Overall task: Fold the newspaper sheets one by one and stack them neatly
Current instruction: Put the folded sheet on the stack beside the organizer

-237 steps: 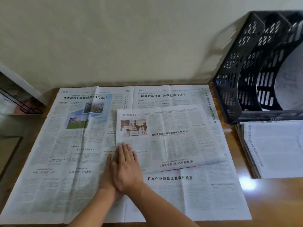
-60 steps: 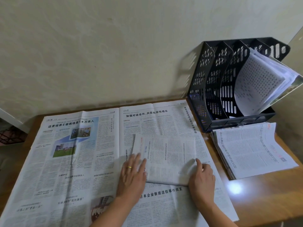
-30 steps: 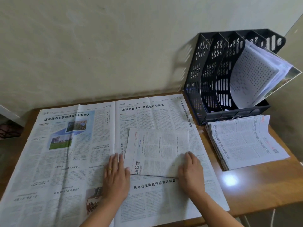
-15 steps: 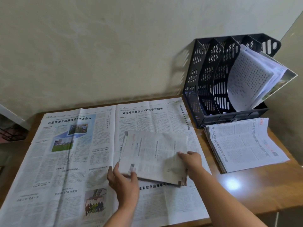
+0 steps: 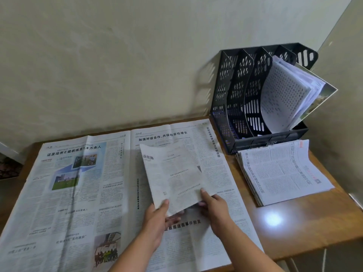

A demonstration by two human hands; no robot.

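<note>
Both hands, left hand (image 5: 157,214) and right hand (image 5: 214,208), pinch the folded sheet (image 5: 172,173) lifted; next it likely goes squarely onto the stack (image 5: 282,171)

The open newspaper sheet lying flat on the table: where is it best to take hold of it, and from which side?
Take the open newspaper sheet by its near edge, from the person's side. It lies flat, and that edge reaches the wooden table front, so fingers can slip under.

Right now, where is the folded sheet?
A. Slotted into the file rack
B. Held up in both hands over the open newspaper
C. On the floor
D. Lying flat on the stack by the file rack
B: the left hand and right hand pinch the near edge of the folded sheet, lifted above the open newspaper.
</note>
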